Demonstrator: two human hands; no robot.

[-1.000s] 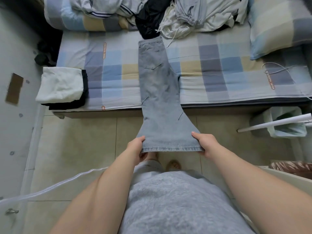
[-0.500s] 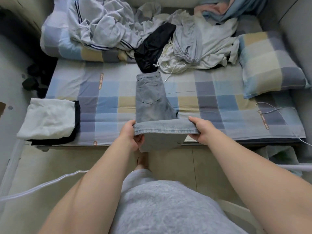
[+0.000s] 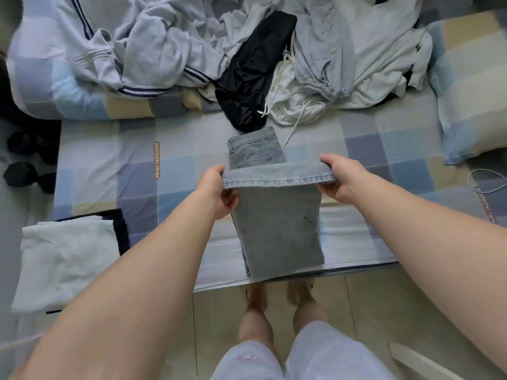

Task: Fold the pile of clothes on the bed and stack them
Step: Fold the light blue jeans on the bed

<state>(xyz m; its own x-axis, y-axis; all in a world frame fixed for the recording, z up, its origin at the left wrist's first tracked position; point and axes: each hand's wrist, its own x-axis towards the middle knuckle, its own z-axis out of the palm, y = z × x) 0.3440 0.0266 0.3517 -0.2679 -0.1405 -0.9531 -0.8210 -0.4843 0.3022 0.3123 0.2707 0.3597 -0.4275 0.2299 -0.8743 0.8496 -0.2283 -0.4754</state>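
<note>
Light grey-blue jeans (image 3: 279, 229) lie lengthwise on the checked bed (image 3: 170, 187), waistband towards the far side. My left hand (image 3: 216, 193) pinches the left corner of the leg hems and my right hand (image 3: 340, 176) pinches the right corner. The hems are lifted and doubled over the legs, above the pocket area. A pile of unfolded clothes (image 3: 274, 50) in grey, white and black lies behind the jeans. A folded white garment on a black one (image 3: 68, 256) forms a stack at the bed's near left corner.
A checked pillow (image 3: 472, 86) lies at the right, a rolled checked quilt (image 3: 55, 86) at the far left. A white cable (image 3: 491, 182) lies on the sheet at right. Dark objects (image 3: 24, 160) sit on the floor left of the bed. My feet stand on tiles at the bed's edge.
Both hands carried the jeans' hems from out over the floor up and forward over the bed, doubling the legs back towards the waistband. The view moved closer to the bed.
</note>
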